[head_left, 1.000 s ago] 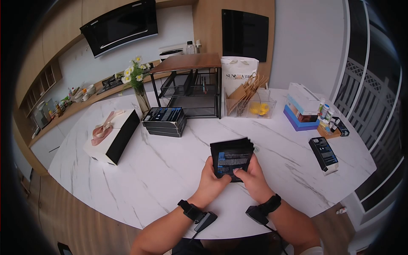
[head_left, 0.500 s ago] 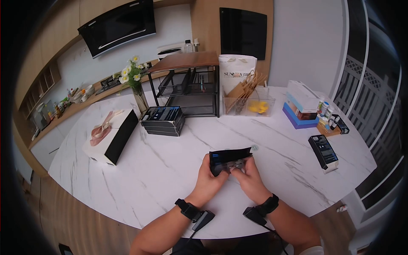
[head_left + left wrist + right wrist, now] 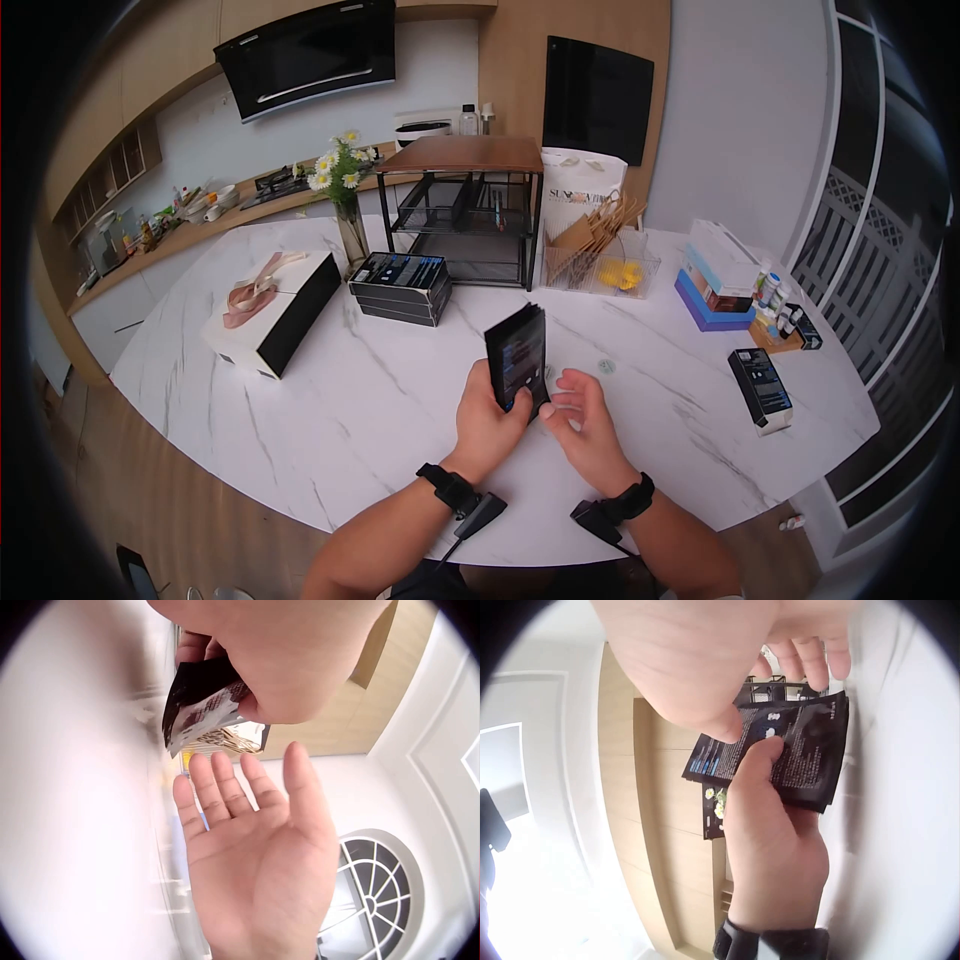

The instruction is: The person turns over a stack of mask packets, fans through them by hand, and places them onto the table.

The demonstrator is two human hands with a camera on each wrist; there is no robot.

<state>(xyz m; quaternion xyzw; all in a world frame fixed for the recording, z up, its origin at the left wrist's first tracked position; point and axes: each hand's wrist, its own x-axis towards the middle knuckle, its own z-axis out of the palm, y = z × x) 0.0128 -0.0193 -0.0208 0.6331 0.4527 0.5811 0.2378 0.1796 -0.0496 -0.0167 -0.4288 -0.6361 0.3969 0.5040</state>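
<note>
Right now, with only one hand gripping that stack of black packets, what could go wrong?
The left hand alone grips the stack of black packets by its lower end, so the loose upper edges might fan out and a packet slide free. The right hand is open beside the stack, holding nothing, so it gives no support if one slips. A dropped packet could land on the marble table and skid away.

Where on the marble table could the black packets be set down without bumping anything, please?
Bare marble lies between the white gift box and the left hand, which grips the black packets. Another bare patch lies between the right hand and the black carton. The far side is crowded: packet stack, wire rack, clear bin, boxes.
</note>
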